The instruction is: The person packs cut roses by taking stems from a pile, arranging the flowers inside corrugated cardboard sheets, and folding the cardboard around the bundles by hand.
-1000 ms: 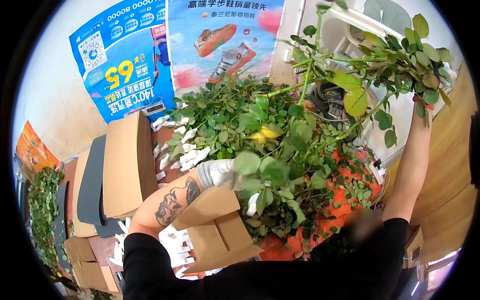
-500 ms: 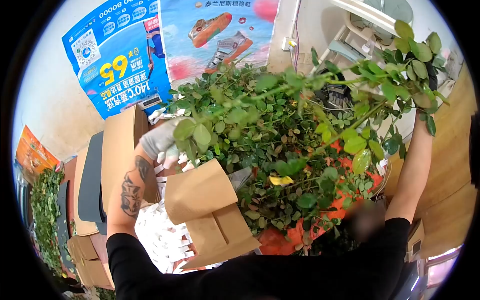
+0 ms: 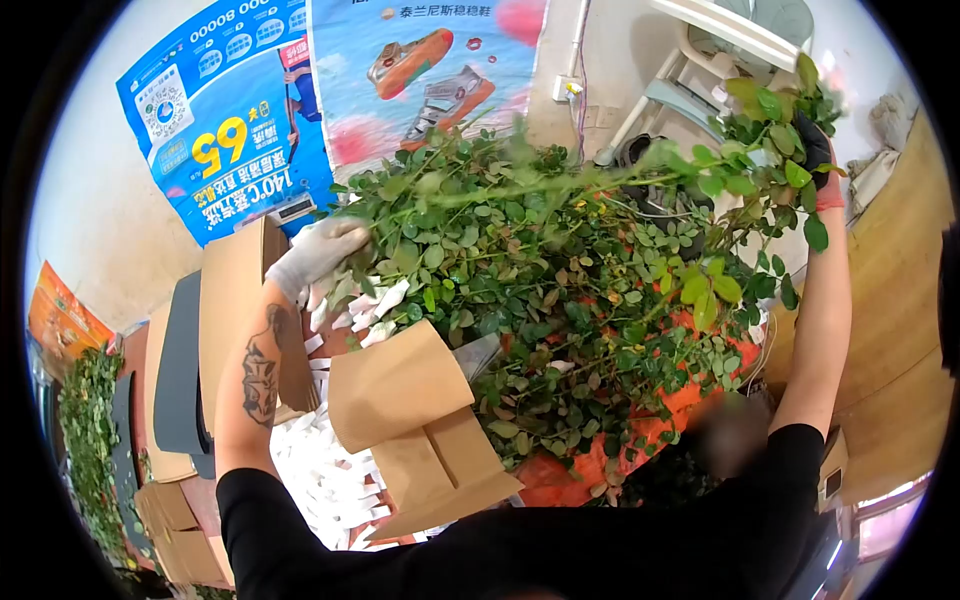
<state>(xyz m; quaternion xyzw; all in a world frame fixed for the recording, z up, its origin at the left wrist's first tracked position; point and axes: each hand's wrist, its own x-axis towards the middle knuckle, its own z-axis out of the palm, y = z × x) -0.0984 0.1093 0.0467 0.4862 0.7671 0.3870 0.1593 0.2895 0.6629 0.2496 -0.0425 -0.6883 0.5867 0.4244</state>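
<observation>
My left hand (image 3: 325, 252), in a pale grey glove, is closed at the left end of a long leafy stem (image 3: 590, 184). The stem stretches across to my right hand (image 3: 817, 150), which wears a black glove and is closed around the leafy end at the upper right. Leaves partly cover the right fingers. Beneath the stem lies a large heap of cut green branches (image 3: 560, 270) with rose-like leaves. White-wrapped tips (image 3: 375, 308) stick out of the heap's left side, just below my left hand.
An opened cardboard piece (image 3: 395, 385) stands in front of the heap, beside many small white strips (image 3: 325, 475). Tall cardboard (image 3: 235, 320) and a dark board (image 3: 180, 365) are at left. Orange-red sheeting (image 3: 565, 480) lies under the branches. A pale high chair (image 3: 690, 75) stands behind.
My left hand has risen slightly and turned, its fingers now pointing right. My right hand has moved a little left, and the stem between them lies straighter and more level.
</observation>
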